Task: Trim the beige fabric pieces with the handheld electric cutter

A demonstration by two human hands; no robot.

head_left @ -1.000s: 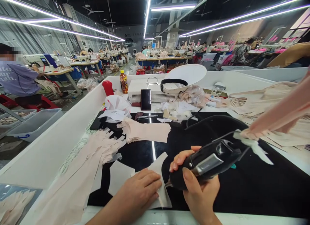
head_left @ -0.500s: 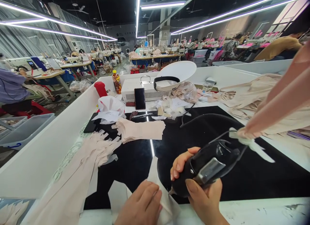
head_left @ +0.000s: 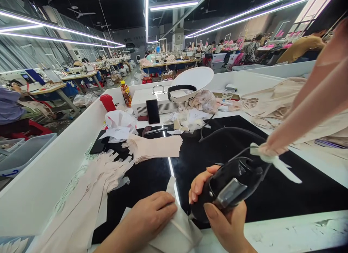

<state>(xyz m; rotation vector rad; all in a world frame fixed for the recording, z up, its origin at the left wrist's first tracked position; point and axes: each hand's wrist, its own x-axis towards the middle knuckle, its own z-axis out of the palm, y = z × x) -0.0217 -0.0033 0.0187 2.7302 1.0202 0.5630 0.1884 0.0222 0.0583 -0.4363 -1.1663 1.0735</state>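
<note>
My right hand [head_left: 221,216] is wrapped round a black hand-held cutting tool [head_left: 230,186] whose tip points down-left at a pale fabric piece [head_left: 176,229] on the black work mat [head_left: 285,189]. A cord runs from the tool's rear, tied with a white strip [head_left: 274,160] to a hanging pink fabric band [head_left: 312,107]. My left hand [head_left: 148,218] lies flat on the fabric piece, fingers together, pressing it down right beside the tool's tip.
A pile of cut pale strips [head_left: 89,198] lies at left, a folded stack [head_left: 153,147] behind. Further back are a white machine box [head_left: 163,100], a phone [head_left: 153,111], a red cup [head_left: 108,102], a bottle [head_left: 125,94] and fabric heaps [head_left: 272,100]. White walls [head_left: 49,180] rim the table. Other workers sit at distant sewing tables.
The fabric piece has been turned and drawn toward me under my left hand. The tool stays in my right hand, its tip still at the fabric's edge. The view has shifted slightly rightward.
</note>
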